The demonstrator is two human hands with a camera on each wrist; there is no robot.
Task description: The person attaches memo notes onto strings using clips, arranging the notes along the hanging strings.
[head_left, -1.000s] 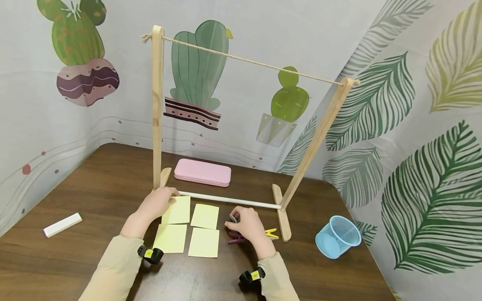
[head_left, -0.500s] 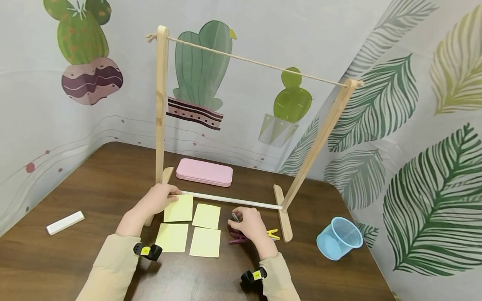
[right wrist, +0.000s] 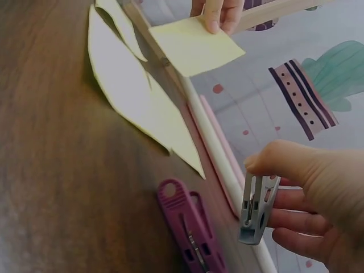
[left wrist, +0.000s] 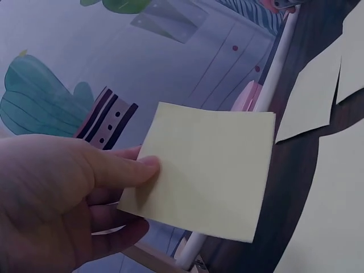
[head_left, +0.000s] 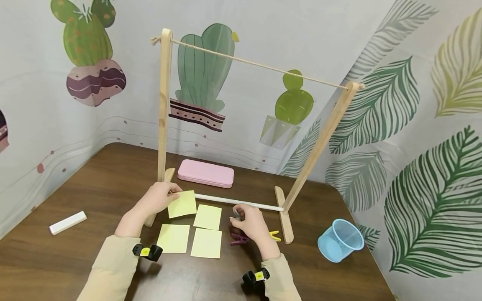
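Between thumb and fingers, my left hand pinches a yellow sticky note by one edge, raised off the table near the rack's left post. My right hand holds a grey clothespin between thumb and fingers, low over the table. Just below that hand lies a purple clothespin, and a yellow clothespin shows beside the wrist. Three more yellow notes lie on the table: one nearest the rack, one front left and one front right.
A wooden rack with a rope strung across its top and a white bottom bar stands behind the hands. Behind it sits a pink case. A blue mesh cup is at right, a white block at left.
My left hand has lifted its sticky note up and away from the other notes, tilting it. My right hand keeps the grey clothespin in nearly the same place. The view has shifted slightly.
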